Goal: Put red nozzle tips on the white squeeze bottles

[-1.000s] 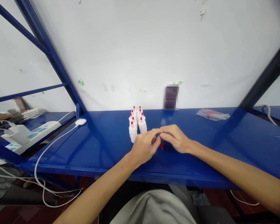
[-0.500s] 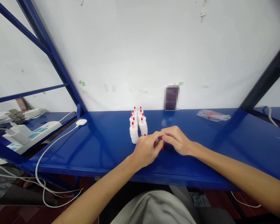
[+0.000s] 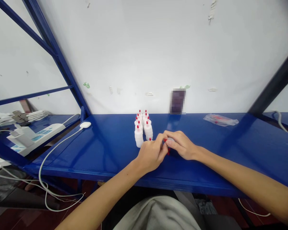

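Just above the blue table, my two hands meet in front of the bottles. My right hand [image 3: 182,146] is closed round a small white bottle [image 3: 170,139], mostly hidden by the fingers. At its left end shows a red cap [image 3: 165,140], with the fingers of my left hand [image 3: 150,155] pinched about it. Another red piece [image 3: 168,151] peeks out below the left fingertips; whether it is held or lies on the table I cannot tell. Left of the hands stand two rows of upright white bottles [image 3: 139,138] with red tips, the nearest right one partly behind my left hand.
A dark, blurred-out upright object [image 3: 178,101] leans against the white wall. A clear plastic bag [image 3: 220,120] with red pieces lies at the back right. At left are a white charger puck [image 3: 85,125] with its cable and a power strip [image 3: 42,135].
The fingers have shifted slightly, so the red cap and part of the white bottle now show between my hands. The whole view has moved a little; the standing bottles stay in place.
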Tool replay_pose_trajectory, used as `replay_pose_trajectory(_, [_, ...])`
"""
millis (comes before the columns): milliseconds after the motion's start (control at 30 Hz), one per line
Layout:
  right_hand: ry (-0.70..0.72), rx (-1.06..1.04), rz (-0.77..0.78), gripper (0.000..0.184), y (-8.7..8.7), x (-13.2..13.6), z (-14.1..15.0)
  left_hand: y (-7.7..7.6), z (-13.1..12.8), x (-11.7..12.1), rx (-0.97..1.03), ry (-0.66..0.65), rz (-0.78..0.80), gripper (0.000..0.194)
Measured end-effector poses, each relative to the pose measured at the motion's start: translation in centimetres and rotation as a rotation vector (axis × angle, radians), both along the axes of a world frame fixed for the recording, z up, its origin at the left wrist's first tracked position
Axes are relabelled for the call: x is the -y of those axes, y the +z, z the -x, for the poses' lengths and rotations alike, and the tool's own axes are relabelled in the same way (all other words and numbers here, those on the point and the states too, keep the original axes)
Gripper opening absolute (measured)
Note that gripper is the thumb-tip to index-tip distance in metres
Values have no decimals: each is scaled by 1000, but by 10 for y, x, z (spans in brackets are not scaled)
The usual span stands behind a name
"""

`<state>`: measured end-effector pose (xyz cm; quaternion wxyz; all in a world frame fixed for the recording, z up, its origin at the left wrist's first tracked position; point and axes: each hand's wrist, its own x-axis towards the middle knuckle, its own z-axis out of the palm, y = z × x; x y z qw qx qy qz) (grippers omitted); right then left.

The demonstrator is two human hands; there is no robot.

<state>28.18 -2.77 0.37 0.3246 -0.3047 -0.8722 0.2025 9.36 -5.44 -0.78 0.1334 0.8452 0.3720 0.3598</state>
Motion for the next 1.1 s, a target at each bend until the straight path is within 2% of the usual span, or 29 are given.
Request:
replay_pose_trajectory(133, [-154, 28, -46, 40, 1, -7, -2, 0, 13, 3, 210, 222, 50, 12])
replay_pose_trajectory(200, [-228, 43, -73, 38, 3, -10, -2, -1, 20, 5, 216, 300, 43, 12])
replay_pose_trajectory(267, [-242, 71, -52, 35, 6, -11, -3, -2, 24, 5, 167, 331, 38, 13])
replay_pose_trajectory(433, [-106, 265, 114, 12, 14, -9, -10, -4, 27, 1, 41, 386, 14, 18])
replay_pose_trajectory(600, [30, 377, 159, 25, 20, -7, -16, -7, 27, -5, -58, 402, 41, 24])
replay_pose_trajectory(800, [58, 351, 181, 11, 19, -9, -16, -11, 26, -5, -65, 372, 9, 32])
replay_pose_trajectory(933, [-12, 178, 239, 12, 17, -11, -13, -10, 23, 0, -51, 226, -82, 33])
replay_pose_trajectory(1000, [-30, 43, 326, 20, 18, -10, -10, -9, 21, 2, -66, 129, -152, 33])
replay_pose_trajectory(1100, [40, -106, 537, 29, 17, -9, -6, -9, 18, 3, -86, 50, -258, 32])
